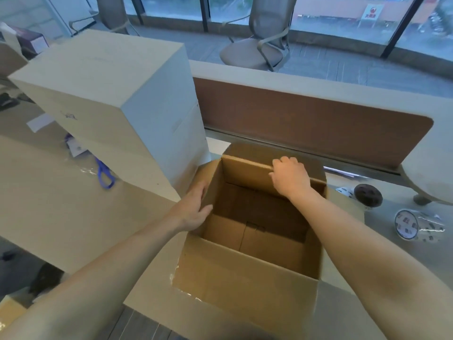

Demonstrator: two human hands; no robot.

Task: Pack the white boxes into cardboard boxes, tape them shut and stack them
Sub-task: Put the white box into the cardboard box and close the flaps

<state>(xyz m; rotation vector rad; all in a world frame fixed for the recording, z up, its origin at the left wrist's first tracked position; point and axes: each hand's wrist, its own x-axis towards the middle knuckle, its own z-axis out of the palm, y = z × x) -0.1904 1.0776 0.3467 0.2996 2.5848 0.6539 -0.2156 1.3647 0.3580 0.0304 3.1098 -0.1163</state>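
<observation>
**Open cardboard box steadied by both hands, white boxes not yet packed.**

From the left: blue-handled scissors lie on the table. The stack of white boxes stands just beside the cardboard box, close against its left flap. The left hand lies flat on that flap with its fingers straight. The carton is open and holds nothing. The right hand curls its fingers over the top edge of the far flap. A clear tape roll lies well to the right. Probable hazards are these:
- A released flap may spring inward and block the opening.
- The tall stack, standing so near, may be nudged and topple.
- A white box that closely fits the opening may catch on the rim.
- The bottom seam may give under load, since the view does not show whether it is taped.
</observation>
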